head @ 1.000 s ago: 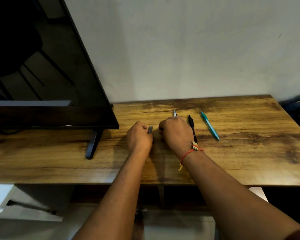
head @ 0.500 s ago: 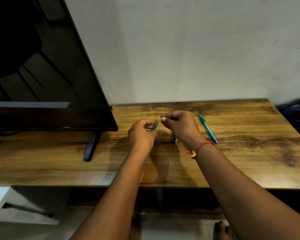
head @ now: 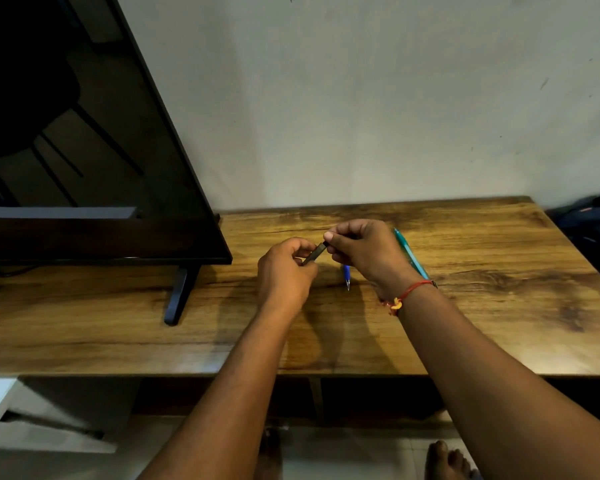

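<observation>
Above mid-table [head: 465, 323], the left hand [head: 284, 271] pinches the dark cap [head: 315, 253], angled at the right hand [head: 368, 251], which is curled round the blue pen [head: 346, 273], tip pointing near, lining them up to join, I'd say.

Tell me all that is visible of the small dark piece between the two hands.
The dark piece is a short, slim, dark grey tube, perhaps a plastic pen cap. It is tilted, upper end to the right. The left hand pinches its lower end; the right hand, which also holds a blue pen, touches its upper end.
</observation>
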